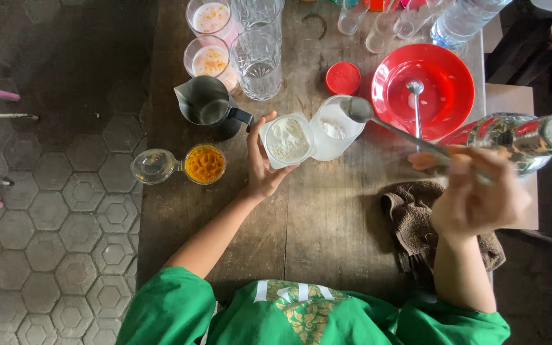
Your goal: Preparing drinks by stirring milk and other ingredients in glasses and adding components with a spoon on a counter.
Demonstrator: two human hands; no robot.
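Here the left hand (262,167) is curled around a small clear tub of white powder (287,140) on the wooden bench (327,223). The right hand (477,195) pinches a long spoon (378,121), its bowl hovering over a plastic cup (335,128) just beside the tub.

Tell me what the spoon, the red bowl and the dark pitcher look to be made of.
Spoon: polished metal, grey with a bright sheen. Red bowl: probably glossy plastic, uniform red with soft highlights; glazed ceramic cannot be ruled out. Dark pitcher: brushed metal, likely steel, dull grey reflections, with a black handle.
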